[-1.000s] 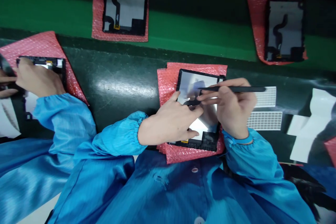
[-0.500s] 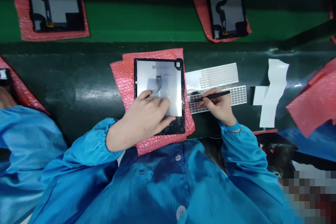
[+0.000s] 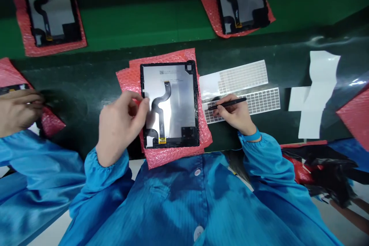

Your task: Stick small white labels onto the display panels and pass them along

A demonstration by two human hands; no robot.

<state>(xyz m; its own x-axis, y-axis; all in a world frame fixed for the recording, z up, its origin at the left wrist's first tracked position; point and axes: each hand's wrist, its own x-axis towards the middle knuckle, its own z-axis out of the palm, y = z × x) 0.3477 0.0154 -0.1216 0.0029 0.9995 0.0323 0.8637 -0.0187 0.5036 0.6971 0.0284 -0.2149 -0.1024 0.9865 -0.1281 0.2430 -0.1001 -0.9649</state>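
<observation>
A tablet display panel (image 3: 180,103) lies face down on red bubble wrap (image 3: 167,157), its silvery back up. A black flex cable (image 3: 157,107) curves along it, with a yellow end near the bottom. At the panel's left edge is my left hand (image 3: 122,121), thumb and forefinger pinched together; whatever is between them is too small to make out. My right hand (image 3: 235,111) grips black tweezers (image 3: 230,103) like a pen. Their tips are over the left part of a sheet of small dark stickers (image 3: 263,100). Just beyond lies a sheet with a paler grid (image 3: 243,77).
Two similar panels on red wrap, one at far left (image 3: 53,11) and one farther right (image 3: 243,0), lie across the green strip. White paper pieces (image 3: 319,88) are on the right. A co-worker's hand (image 3: 20,109) works at the left beside more red wrap.
My left hand has drawn back from over the panel to its left edge, uncovering the flex cable. My right hand still holds the tweezers over the stickers. The view has shifted slightly.
</observation>
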